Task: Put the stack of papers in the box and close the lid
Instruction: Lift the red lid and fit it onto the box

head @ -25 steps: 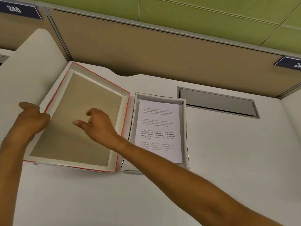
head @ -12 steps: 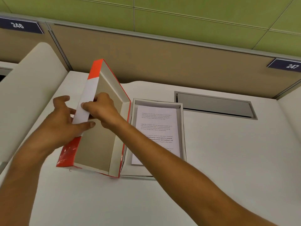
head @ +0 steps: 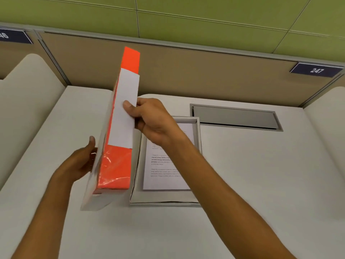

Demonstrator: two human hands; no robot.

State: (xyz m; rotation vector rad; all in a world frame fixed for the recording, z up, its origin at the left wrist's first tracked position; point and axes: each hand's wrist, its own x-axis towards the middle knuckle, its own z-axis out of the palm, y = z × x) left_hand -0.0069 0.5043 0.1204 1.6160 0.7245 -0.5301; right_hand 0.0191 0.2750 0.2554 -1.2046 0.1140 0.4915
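The orange lid (head: pixel 115 165) with a white label strip stands on its long edge, nearly upright, just left of the open white box (head: pixel 197 139). My right hand (head: pixel 151 118) grips the lid's upper side at the label, thumb on the outside. My left hand (head: pixel 82 161) holds the lid's left face lower down. Inside the box lies the stack of papers (head: pixel 164 176), printed text facing up, partly hidden by my right forearm.
A white desk (head: pixel 252 184) carries the box. A grey cable hatch (head: pixel 235 117) is set into the desk behind the box. Tan partition panels (head: pixel 205 71) rise at the back, with white dividers (head: pixel 26 101) at both sides.
The lid lay open-side up on the desk a second ago. Both hands took hold of it and tipped it up onto its edge, and it now stands steeper and nearer the box.
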